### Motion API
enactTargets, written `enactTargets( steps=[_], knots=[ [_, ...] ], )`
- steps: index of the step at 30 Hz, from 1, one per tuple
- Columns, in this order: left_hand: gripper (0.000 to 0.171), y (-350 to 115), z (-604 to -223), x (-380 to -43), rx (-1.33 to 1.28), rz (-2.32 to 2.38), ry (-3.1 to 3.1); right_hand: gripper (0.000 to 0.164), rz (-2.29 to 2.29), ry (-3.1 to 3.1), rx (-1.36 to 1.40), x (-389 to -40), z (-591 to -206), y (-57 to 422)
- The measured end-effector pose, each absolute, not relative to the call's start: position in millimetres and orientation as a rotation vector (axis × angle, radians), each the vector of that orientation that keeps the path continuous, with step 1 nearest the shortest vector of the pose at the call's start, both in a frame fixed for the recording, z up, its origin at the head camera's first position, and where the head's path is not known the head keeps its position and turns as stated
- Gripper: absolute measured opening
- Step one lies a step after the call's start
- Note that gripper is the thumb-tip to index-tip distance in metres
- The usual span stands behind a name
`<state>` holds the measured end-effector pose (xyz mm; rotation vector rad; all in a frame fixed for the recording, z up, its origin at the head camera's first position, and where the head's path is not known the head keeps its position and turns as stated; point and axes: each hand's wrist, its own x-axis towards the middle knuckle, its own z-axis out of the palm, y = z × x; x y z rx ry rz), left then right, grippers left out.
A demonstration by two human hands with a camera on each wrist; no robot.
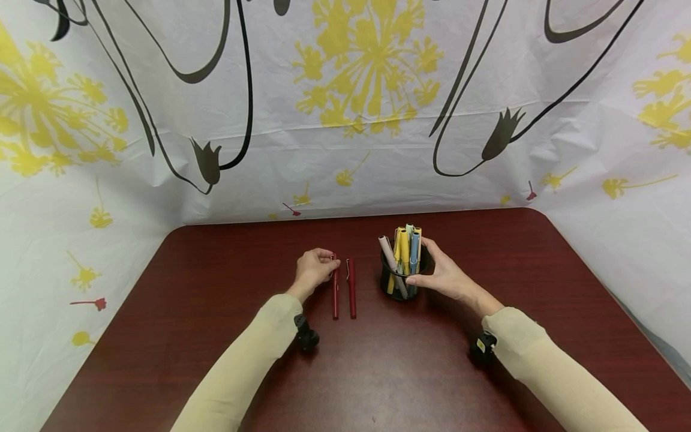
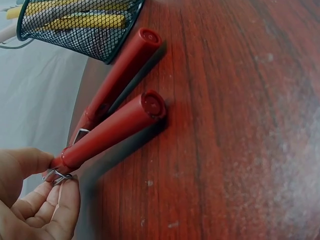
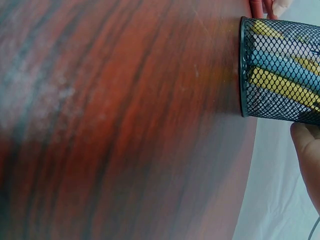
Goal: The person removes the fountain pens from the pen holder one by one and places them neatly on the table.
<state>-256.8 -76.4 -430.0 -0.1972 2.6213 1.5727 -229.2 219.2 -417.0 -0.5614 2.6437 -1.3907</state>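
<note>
My left hand (image 1: 315,270) pinches a red pen (image 1: 336,294) near its clip end, thumb on one side and fingers on the other in the left wrist view. Just to the right, a second red pen (image 1: 352,291) lies roughly parallel on the table. A black mesh pen holder (image 1: 385,281) stands upright further right, packed with several pens in yellow, blue and pale colours, such as a pale pink pen (image 1: 386,251). Around the holder's right side curls my right hand (image 1: 445,275), its thumb across the front near the rim; the other fingers are mostly hidden behind the mesh.
A dark red wood-grain table (image 1: 216,270) carries all of this. Behind it and at the sides hangs a white sheet (image 1: 270,150) printed with yellow flowers and dark stems. Each wrist wears a small black camera, as on the left wrist (image 1: 306,337).
</note>
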Motion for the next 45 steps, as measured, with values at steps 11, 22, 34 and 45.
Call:
enactTargets(
  steps=[11,22,34,45],
  knots=[
    [0.026,-76.1,-431.1,-257.1,-0.177,1.451,2.689,0.095,-1.396,2.645,-0.551,-228.6,-417.1,218.4],
    [0.024,-74.6,-430.5,-257.0,-0.190,1.266,2.778,0.095,-1.404,2.643,-0.557,-228.5,-418.4,218.7],
    [0.023,-71.7,-429.4,-256.1,-0.095,1.101,2.891,0.095,-1.419,2.619,-0.559,-228.5,-416.7,219.0],
    [0.024,-69.9,-431.8,-255.4,-0.058,1.000,2.935,0.096,-1.405,2.635,-0.552,-227.4,-417.6,219.2]
  ],
)
